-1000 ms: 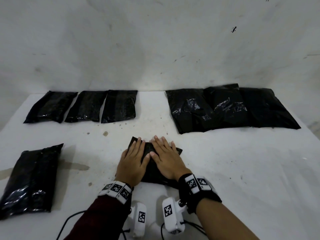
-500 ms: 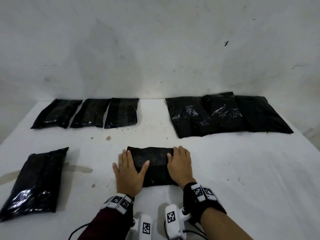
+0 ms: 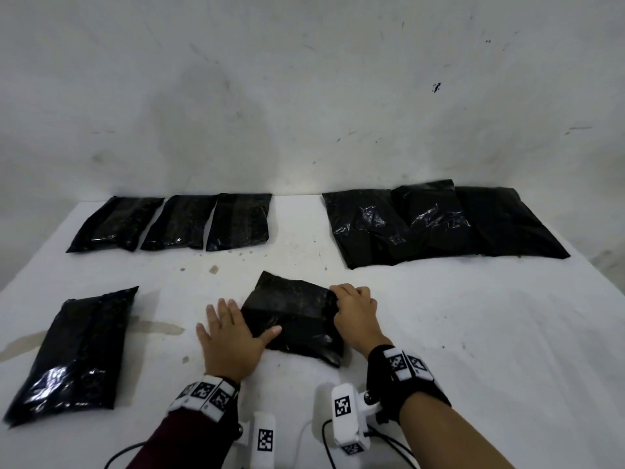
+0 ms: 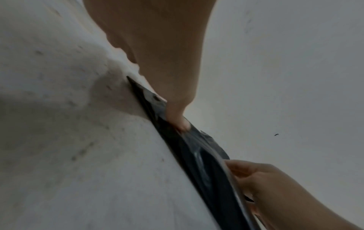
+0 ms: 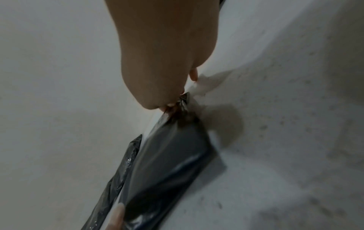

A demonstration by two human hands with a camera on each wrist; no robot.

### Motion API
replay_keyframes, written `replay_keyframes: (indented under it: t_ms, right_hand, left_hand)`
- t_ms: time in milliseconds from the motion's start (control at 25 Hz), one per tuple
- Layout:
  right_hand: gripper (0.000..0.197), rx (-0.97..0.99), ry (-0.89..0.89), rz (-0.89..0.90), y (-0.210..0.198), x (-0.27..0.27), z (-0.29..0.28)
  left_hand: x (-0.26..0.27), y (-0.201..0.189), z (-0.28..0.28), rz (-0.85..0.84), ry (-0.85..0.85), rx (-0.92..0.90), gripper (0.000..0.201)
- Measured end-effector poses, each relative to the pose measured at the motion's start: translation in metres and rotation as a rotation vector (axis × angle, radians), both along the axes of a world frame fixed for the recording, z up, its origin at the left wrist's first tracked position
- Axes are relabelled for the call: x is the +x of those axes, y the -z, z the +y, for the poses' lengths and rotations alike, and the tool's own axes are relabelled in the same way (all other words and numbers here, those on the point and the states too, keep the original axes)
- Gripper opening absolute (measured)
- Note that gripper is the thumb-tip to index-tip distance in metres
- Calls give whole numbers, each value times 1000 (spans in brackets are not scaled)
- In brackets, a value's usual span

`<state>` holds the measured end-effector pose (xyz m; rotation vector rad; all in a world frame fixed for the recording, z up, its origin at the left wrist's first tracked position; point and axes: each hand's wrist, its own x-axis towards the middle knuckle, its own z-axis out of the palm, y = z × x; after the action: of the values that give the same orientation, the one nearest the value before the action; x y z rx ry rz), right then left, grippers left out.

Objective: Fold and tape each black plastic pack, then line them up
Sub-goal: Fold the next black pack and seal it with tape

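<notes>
Black, glossy plastic crinkles under your hands: the folded pack (image 3: 294,319) lies on the white table (image 3: 473,333) between them. Your left hand (image 3: 230,340) rests flat beside its left edge, fingers straight and spread, thumb pressing the film. Your right hand (image 3: 355,313) curls its fingers over the pack's right edge and pinches the gathered corner. Beyond your fingertips, three slim folded packs (image 3: 176,221) sit side by side.
</notes>
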<state>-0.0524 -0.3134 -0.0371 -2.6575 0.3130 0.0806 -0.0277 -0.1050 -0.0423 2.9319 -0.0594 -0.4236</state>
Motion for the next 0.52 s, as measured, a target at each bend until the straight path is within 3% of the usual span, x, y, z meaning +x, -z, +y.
replay_keyframes:
  t_ms: [200, 360, 520]
  right_hand:
    - [34, 157, 134, -2, -10, 5, -1]
    - [38, 226, 109, 88, -7, 9, 1]
    - [24, 405, 117, 39, -8, 12, 4]
  left_hand:
    - [-27, -1, -23, -372, -204, -338, 51]
    - [-29, -5, -38, -69, -264, -538, 61]
    - [-20, -17, -50, 65, -300, -504, 76]
